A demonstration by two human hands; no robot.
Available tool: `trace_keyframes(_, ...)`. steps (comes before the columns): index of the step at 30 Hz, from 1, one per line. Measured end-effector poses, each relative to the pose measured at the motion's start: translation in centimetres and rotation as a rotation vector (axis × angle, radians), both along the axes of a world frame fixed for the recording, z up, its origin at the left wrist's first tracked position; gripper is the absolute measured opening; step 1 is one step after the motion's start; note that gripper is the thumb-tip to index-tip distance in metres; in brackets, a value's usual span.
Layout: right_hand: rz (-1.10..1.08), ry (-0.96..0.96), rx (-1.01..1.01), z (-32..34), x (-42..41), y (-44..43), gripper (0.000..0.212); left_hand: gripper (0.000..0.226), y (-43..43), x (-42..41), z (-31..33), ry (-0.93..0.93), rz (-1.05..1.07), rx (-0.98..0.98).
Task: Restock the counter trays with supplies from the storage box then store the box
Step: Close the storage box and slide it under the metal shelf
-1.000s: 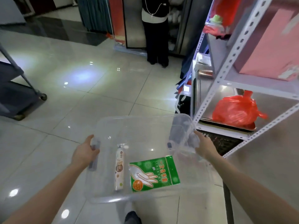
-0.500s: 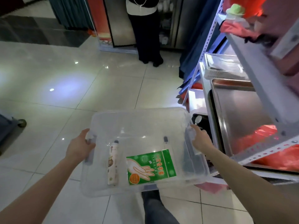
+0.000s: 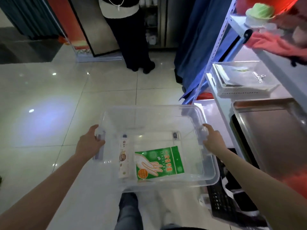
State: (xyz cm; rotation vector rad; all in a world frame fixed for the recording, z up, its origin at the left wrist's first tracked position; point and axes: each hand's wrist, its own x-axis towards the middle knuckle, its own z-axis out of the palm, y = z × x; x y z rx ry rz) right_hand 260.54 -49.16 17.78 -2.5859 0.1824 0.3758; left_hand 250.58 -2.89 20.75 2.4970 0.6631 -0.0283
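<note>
We carry storage box (image 3: 154,145), left hand (image 3: 90,141) and right hand (image 3: 213,141) clasping end handles; glove packet (image 3: 158,163) inside. Storing step: shelf rack (image 3: 216,52) at 2 o'clock needs free slot.

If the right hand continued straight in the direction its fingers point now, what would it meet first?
The right hand grips the box edge, fingers pointing up-left over the rim. Straight on they would likely cross the open box and meet its far wall first, though depth is unclear.

Shop or eatery back area — glossy tiled floor (image 3: 49,113), slotted-angle metal shelving (image 3: 214,47) holding stainless trays (image 3: 272,130), glass-door cabinet (image 3: 156,22) behind standing person (image 3: 129,30) — commercial, not domestic.
</note>
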Motion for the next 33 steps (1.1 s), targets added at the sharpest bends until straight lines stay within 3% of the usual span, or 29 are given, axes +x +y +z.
trace_keyframes(9,-0.378,0.024,-0.01,-1.4,4.5,3.1,0.071,0.067,2.3,23.3,-0.4,0.032,-0.4,-0.008)
trace_keyframes(16,-0.691,0.068,-0.076,-4.3,6.0,3.2,0.055,0.065,-2.5,37.7,-2.2,0.115,-0.65,-0.034)
trace_keyframes(33,-1.263,0.159,0.124,-7.7,9.0,10.0,0.063,0.069,-10.9,58.1,-9.6,0.262,-1.079,-0.033)
